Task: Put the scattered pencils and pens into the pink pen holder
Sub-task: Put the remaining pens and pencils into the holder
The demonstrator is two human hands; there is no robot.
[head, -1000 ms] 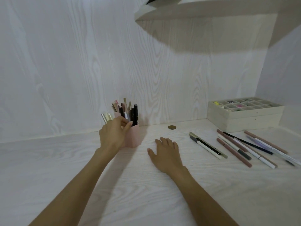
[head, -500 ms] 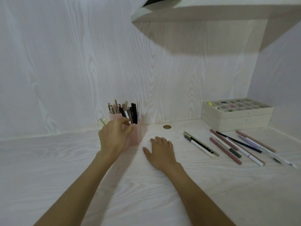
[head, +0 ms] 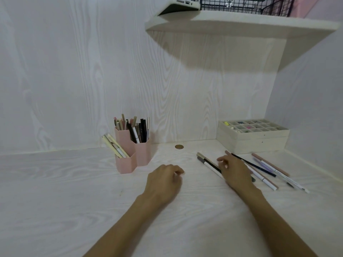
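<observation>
Your left hand [head: 163, 183] hovers low over the bare worktop [head: 74, 201], in front and to the right of the pink pen holder [head: 133, 153]; its fingers are loosely curled and this grip has hold of nothing. Your right hand [head: 234, 172] is over the near end of the scattered pens [head: 267, 169], fingers bent and blurred; whether this grip has closed on a pen, you cannot tell from this view. The pen holder stands near the back wall, left of centre, made of joined six-sided cups; the taller cups are crowded with upright pens and pencils, and the lower front cup holds a few pale ones [head: 114, 148] leaning to the left. The loose pens lie on the worktop to the right, well apart from the holder, mostly slanting the same way; a white and black pen [head: 208, 163] lies just left of your right hand, partly hidden by it. A divided storage box [head: 254, 140] sits in the back right corner, behind the pens; a small round brown disc [head: 179, 147] lies in the worktop between holder and box; a shelf [head: 241, 25] hangs above.
</observation>
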